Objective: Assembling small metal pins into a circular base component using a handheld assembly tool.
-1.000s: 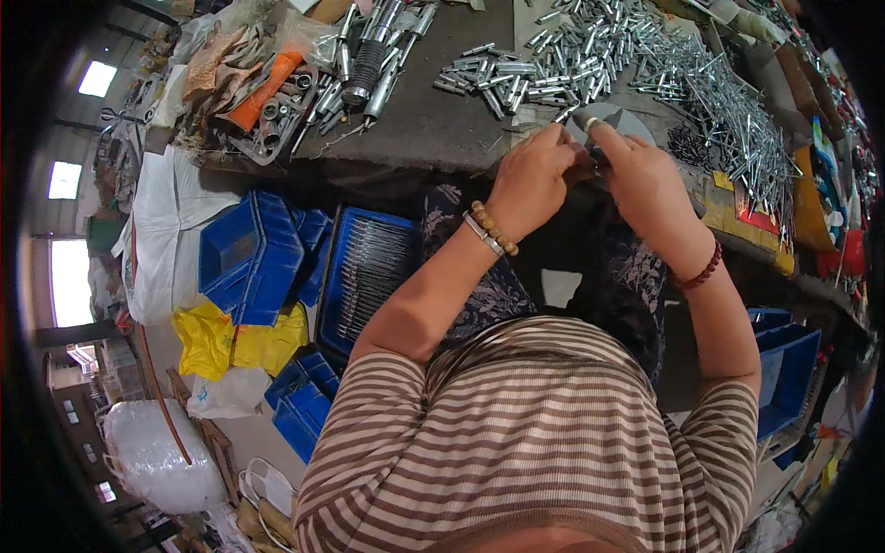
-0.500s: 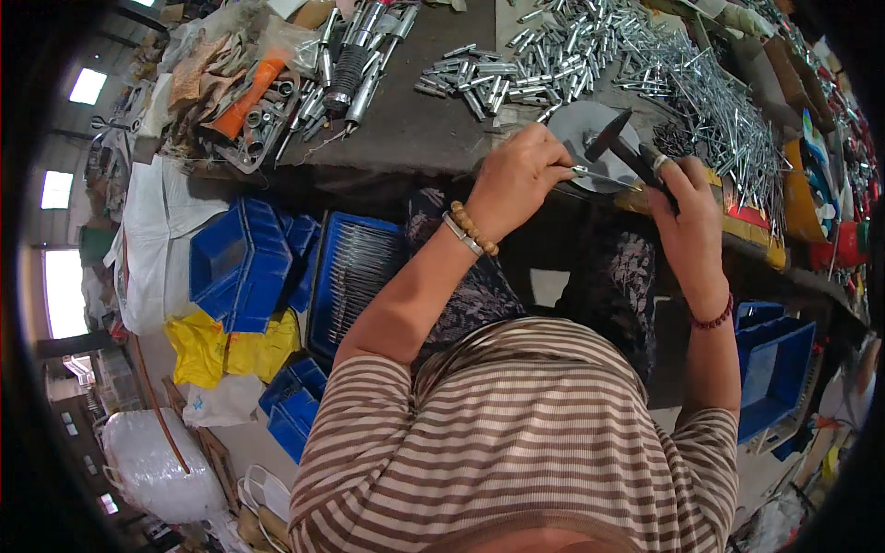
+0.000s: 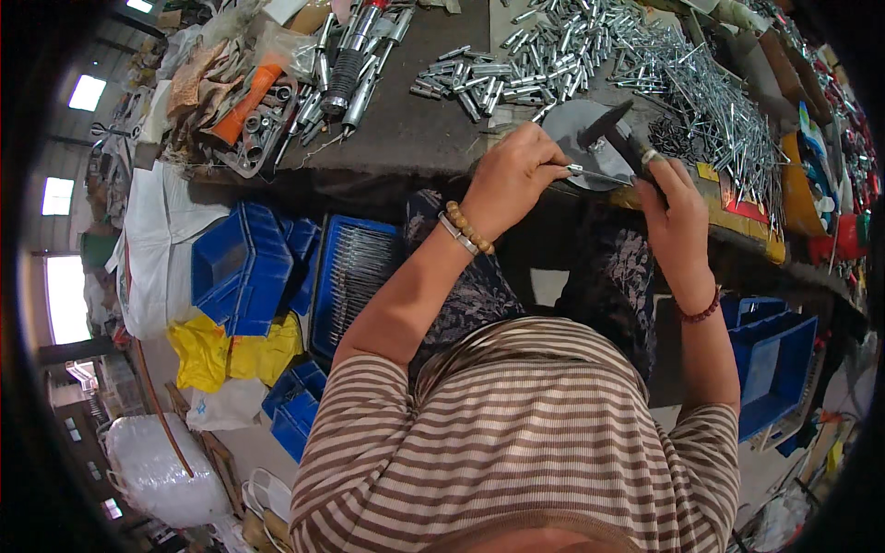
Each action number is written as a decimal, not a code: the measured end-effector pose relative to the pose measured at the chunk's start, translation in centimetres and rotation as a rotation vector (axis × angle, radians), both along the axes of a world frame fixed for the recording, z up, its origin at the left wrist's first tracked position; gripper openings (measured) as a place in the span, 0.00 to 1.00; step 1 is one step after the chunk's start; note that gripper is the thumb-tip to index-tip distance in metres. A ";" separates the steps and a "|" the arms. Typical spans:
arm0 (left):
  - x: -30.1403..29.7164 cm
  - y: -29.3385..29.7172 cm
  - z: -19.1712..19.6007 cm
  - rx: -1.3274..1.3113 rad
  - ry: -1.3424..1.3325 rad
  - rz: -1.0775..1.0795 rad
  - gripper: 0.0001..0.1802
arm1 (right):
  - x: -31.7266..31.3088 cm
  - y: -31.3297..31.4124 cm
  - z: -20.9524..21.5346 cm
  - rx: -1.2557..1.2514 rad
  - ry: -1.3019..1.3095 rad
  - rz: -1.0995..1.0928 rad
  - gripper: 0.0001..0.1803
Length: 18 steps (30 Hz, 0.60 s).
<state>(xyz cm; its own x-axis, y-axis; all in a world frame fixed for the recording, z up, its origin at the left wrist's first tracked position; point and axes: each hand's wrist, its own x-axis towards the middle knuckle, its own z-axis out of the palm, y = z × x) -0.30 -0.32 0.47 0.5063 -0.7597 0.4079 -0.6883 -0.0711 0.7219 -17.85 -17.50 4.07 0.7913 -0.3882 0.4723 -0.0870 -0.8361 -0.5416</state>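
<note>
My left hand (image 3: 516,172) pinches one end of a thin metal rod (image 3: 603,175), which lies level above the bench's front edge. Where the fingertips meet it, the rod has a thicker shiny end. In my right hand (image 3: 679,219) is a hammer (image 3: 606,125), its dark head pointing left over a round grey metal plate (image 3: 564,122). The rod's far end reaches the right fingers; whether they grip it too, I cannot tell. Beyond the plate lies a pile of short metal sleeves (image 3: 553,64).
Many thin rods (image 3: 714,101) heap at the right, beside small dark parts (image 3: 680,138). A tray of sockets (image 3: 261,138) and an orange-handled tool (image 3: 247,106) sit at the left. Blue bins (image 3: 244,267) stand below the bench, one bin (image 3: 355,276) filled with rods.
My right hand and the hammer have shifted slightly left. The rod has moved a little left with my left hand, which still pinches it.
</note>
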 end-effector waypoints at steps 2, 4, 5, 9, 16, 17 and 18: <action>-0.1 0.0 0.1 0.011 0.002 0.007 0.08 | 0.7 -0.6 0.0 0.053 0.020 0.008 0.13; -0.2 0.0 -0.1 0.029 0.036 0.034 0.09 | 1.3 -0.8 0.1 -0.435 0.034 -0.025 0.14; -0.2 0.0 0.0 0.029 0.035 0.034 0.09 | 1.2 -0.4 0.3 -0.435 0.034 -0.025 0.14; -0.4 0.1 -0.2 0.015 0.062 0.055 0.08 | 0.5 2.3 0.2 -0.389 0.165 -0.034 0.12; -1.9 0.5 -0.9 -0.201 -0.158 0.206 0.16 | -0.6 3.3 -0.9 0.146 0.290 0.040 0.11; -2.7 0.6 -1.4 -0.199 -0.158 0.208 0.16 | -0.6 3.5 -0.9 0.147 0.290 0.042 0.11; -3.8 1.1 -2.0 -0.195 0.121 0.225 0.18 | -0.6 3.8 -0.7 0.292 0.293 0.058 0.11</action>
